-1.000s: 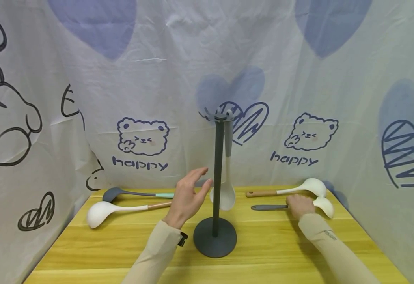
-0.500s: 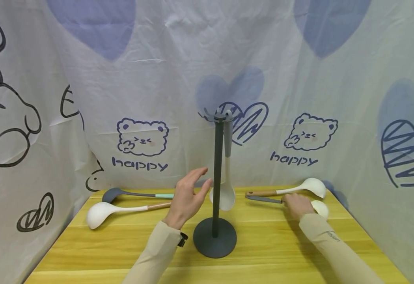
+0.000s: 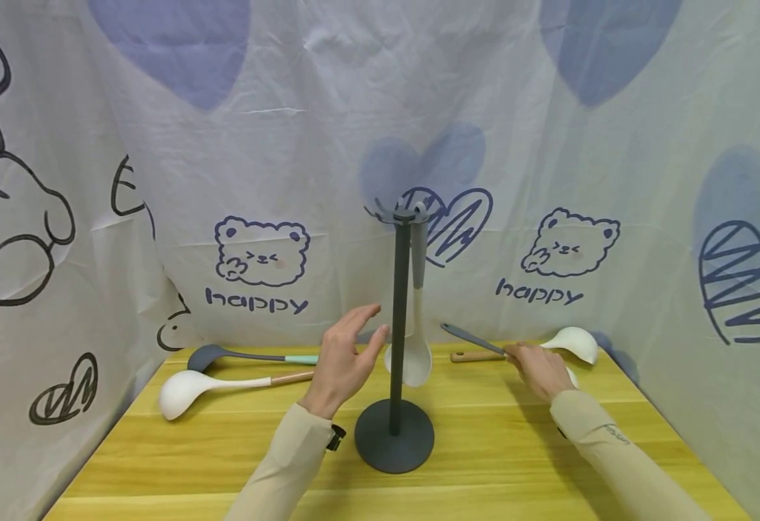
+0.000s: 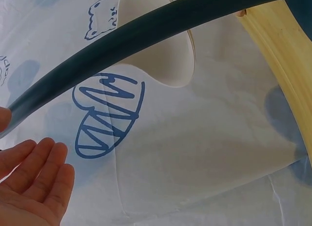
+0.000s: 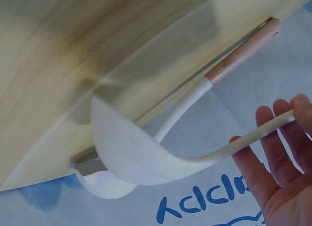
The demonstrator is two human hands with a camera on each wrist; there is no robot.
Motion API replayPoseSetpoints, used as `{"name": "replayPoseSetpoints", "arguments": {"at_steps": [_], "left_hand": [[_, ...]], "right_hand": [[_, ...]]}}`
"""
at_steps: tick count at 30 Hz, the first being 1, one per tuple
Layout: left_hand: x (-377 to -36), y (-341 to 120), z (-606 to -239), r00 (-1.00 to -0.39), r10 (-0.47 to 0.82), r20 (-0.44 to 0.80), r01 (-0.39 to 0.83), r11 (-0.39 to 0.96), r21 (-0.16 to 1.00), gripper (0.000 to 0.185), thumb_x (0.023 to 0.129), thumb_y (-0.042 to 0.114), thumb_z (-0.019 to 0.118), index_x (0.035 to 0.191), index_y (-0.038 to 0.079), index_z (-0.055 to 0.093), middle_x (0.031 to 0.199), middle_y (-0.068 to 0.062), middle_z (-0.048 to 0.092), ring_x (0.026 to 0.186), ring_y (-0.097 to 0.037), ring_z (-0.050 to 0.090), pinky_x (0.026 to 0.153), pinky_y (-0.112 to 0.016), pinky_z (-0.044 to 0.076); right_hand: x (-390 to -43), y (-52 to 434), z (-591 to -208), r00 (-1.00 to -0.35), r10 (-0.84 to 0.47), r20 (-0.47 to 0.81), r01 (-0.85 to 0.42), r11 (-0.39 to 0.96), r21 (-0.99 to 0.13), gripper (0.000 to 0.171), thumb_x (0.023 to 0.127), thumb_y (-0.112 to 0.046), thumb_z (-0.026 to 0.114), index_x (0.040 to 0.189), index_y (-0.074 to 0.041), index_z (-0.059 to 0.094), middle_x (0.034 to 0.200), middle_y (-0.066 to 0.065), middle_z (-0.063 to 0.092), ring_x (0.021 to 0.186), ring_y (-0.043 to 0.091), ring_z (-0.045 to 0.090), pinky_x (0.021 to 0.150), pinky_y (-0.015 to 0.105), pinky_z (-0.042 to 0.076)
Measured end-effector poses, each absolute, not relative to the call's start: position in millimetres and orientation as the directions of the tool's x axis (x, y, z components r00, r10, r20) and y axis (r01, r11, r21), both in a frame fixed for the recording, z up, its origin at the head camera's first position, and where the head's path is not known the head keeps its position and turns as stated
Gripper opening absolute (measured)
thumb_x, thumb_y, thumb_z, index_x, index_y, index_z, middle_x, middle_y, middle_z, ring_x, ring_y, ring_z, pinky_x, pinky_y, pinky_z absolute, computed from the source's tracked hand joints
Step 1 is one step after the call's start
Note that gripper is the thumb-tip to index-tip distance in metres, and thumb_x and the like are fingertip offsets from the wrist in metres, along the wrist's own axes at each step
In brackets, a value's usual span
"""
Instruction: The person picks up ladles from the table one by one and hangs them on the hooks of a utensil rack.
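Pinching a grey-handled white ladle at its handle, the right hand lifts it off the table. Left hand, fingers spread, hovers beside the stand.

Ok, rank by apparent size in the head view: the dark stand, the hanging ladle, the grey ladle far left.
1. Dark stand, clearly tallest.
2. Hanging ladle, about half the stand's height.
3. Grey ladle, similar in length; it lies further back, so this order is unsure.

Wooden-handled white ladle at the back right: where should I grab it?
Take the wooden-handled white ladle by its wooden handle, coming from above at its left end. It lies flat with that end free; the right hand crowds the bowl end.
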State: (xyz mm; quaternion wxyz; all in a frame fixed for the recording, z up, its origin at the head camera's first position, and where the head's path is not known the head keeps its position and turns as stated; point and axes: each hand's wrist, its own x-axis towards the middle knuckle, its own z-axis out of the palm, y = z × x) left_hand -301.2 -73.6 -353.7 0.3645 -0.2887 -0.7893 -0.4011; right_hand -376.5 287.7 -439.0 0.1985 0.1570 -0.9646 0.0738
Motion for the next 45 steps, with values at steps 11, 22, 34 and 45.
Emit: {"name": "replayPoseSetpoints", "arguments": {"at_steps": [11, 22, 34, 45], "left_hand": [[-300.7, -72.9, -350.5, -0.570, 0.158, 0.806, 0.744, 0.515, 0.425, 0.035, 0.095, 0.016, 0.065, 0.127, 0.002, 0.062, 0.125, -0.014, 0.066, 0.117, -0.028, 0.062, 0.100, -0.042, 0.052], [-302.8, -71.3, -348.0, -0.533, 0.146, 0.833, 0.757, 0.523, 0.392, 0.037, 0.096, 0.017, 0.064, 0.129, 0.003, 0.060, 0.126, -0.014, 0.064, 0.120, -0.028, 0.060, 0.101, -0.043, 0.051], [-305.4, -68.9, -335.4, -0.514, 0.083, 0.854, 0.754, 0.518, 0.404, 0.040, 0.096, 0.019, 0.063, 0.132, 0.003, 0.057, 0.131, -0.014, 0.061, 0.122, -0.028, 0.057, 0.105, -0.044, 0.047], [-304.0, -64.7, -317.0, -0.469, 0.061, 0.881, 0.780, 0.498, 0.380, 0.041, 0.095, 0.017, 0.063, 0.132, 0.000, 0.056, 0.129, -0.016, 0.061, 0.121, -0.028, 0.057, 0.105, -0.041, 0.047]], "right_hand": [[-374.2, 286.4, -438.5, -0.796, -0.294, 0.529, -0.383, 0.922, -0.064, 0.006, 0.094, -0.012, 0.064, 0.095, -0.014, 0.069, 0.079, 0.002, 0.067, 0.063, 0.024, 0.063, 0.050, 0.040, 0.050], [-373.0, 281.3, -439.6, -0.763, -0.295, 0.576, -0.409, 0.909, -0.077, 0.011, 0.095, -0.015, 0.064, 0.103, -0.010, 0.071, 0.083, 0.004, 0.068, 0.066, 0.024, 0.064, 0.052, 0.040, 0.051], [-371.3, 273.9, -433.4, -0.694, -0.257, 0.672, -0.469, 0.870, -0.151, 0.022, 0.097, -0.015, 0.062, 0.113, -0.004, 0.071, 0.098, 0.013, 0.072, 0.082, 0.031, 0.069, 0.070, 0.048, 0.058], [-366.4, 260.3, -422.9, -0.706, -0.205, 0.678, -0.498, 0.825, -0.269, 0.024, 0.093, -0.011, 0.066, 0.115, -0.002, 0.071, 0.098, 0.015, 0.074, 0.078, 0.028, 0.069, 0.068, 0.046, 0.058]]}}
